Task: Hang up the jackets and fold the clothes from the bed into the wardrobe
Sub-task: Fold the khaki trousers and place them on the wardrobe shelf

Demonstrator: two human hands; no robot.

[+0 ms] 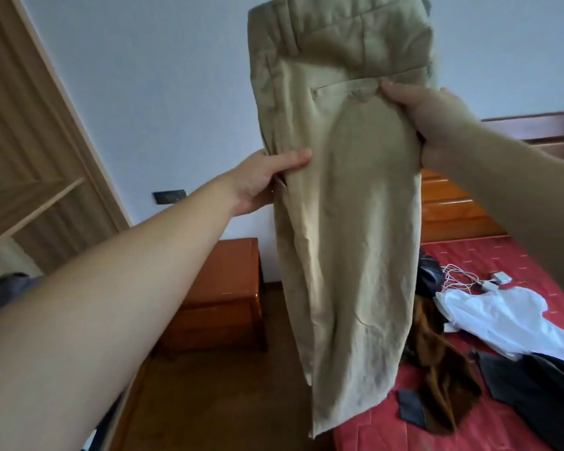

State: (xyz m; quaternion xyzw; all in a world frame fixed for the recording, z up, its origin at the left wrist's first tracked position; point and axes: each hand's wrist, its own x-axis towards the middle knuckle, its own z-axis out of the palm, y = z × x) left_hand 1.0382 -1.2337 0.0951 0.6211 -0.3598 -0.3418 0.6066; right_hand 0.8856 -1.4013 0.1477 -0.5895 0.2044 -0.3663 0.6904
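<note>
A pair of beige trousers (349, 222) hangs in the air in front of me, waistband up, legs hanging down over the bed's edge. My left hand (267, 180) pinches their left edge, thumb on the front. My right hand (430, 125) grips their right edge beside the back pocket. On the red bed (469, 428) at the lower right lie a white garment (508, 320), a brown garment (437, 379) and dark grey clothes (534, 388). The wooden wardrobe (30, 151) stands at the left with a shelf showing.
An orange-brown bedside cabinet (222, 294) stands on the wooden floor between wardrobe and bed. A wooden headboard (456, 206) runs along the white wall. White cables and a charger (489, 278) lie on the bed. A dark wall socket (169, 196) sits low on the wall.
</note>
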